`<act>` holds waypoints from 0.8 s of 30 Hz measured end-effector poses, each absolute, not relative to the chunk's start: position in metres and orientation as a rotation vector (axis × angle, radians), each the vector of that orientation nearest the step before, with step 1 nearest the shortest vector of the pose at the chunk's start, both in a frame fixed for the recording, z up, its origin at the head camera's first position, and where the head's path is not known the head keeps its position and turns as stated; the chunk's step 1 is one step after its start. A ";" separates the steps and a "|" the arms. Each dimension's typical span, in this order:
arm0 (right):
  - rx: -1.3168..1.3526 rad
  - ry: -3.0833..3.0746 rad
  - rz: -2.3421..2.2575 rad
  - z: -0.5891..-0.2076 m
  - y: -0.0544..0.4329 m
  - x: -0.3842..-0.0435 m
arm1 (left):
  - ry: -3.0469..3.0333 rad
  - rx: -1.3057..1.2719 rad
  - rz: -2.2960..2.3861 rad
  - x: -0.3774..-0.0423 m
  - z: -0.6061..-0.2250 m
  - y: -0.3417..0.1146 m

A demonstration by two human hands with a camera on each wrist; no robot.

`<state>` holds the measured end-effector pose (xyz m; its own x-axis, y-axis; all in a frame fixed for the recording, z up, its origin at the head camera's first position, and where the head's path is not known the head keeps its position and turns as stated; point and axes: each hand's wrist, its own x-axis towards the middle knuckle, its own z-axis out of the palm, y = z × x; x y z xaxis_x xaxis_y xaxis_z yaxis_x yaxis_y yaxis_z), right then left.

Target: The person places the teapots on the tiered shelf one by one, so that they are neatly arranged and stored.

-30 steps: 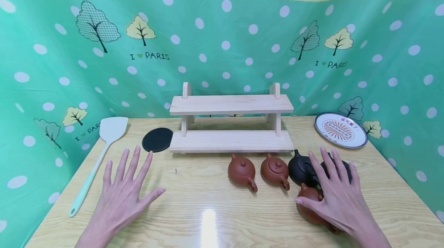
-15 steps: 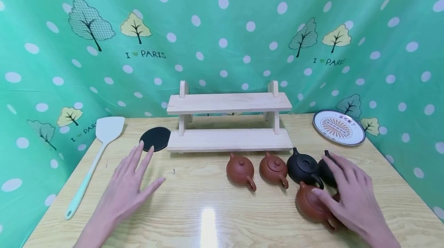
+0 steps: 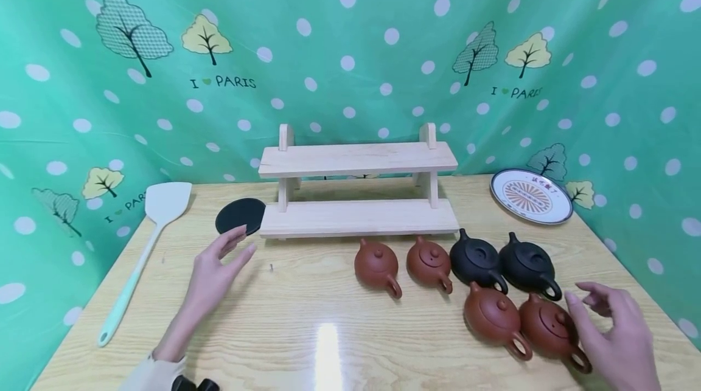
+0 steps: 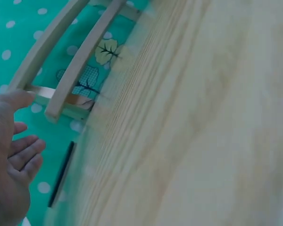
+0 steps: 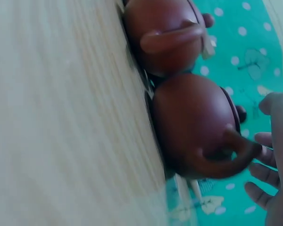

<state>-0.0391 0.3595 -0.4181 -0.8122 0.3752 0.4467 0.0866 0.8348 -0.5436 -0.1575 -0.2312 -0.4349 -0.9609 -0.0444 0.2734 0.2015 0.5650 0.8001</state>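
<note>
My left hand (image 3: 216, 269) hovers above the table just below a black round mat (image 3: 241, 216), fingers slightly bent and holding nothing. Over on the right, my right hand (image 3: 616, 330) hangs loosely curled beside a reddish-brown teapot (image 3: 549, 325), thumb close to its lid. Against that pot stands another brown teapot (image 3: 491, 316). Behind them are two black ones, a left black teapot (image 3: 475, 262) and a right black teapot (image 3: 527, 266). Two more brown pots sit further left, a far-left teapot (image 3: 375, 266) and a middle teapot (image 3: 429, 263). In the right wrist view, the nearest teapot (image 5: 193, 122) shows its handle towards my fingers.
A two-tier wooden shelf (image 3: 358, 219) stands at the back middle. To its right lies a white patterned plate (image 3: 531, 196). A spatula (image 3: 134, 269) with a pale green handle lies along the left edge. A green dotted curtain (image 3: 350, 75) encloses the table.
My right hand has moved right and towards me, off the teapots, uncovering the front-right brown one. My left hand's fingers have drawn together and bent. The head view has shifted slightly.
</note>
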 end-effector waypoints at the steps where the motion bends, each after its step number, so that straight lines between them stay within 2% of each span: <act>1: -0.400 -2.474 0.683 -0.418 0.361 -0.036 | -2.535 -0.124 -1.389 -0.160 -0.437 -0.231; 7: -0.622 -2.534 0.680 -0.421 0.365 -0.019 | -2.502 -0.125 -1.544 -0.172 -0.447 -0.226; 15: -0.604 -2.626 0.683 -0.431 0.367 -0.002 | -2.454 -0.143 -1.620 -0.179 -0.449 -0.220; 24: -0.632 -2.753 0.663 -0.442 0.365 0.000 | -2.425 -0.149 -1.630 -0.183 -0.454 -0.217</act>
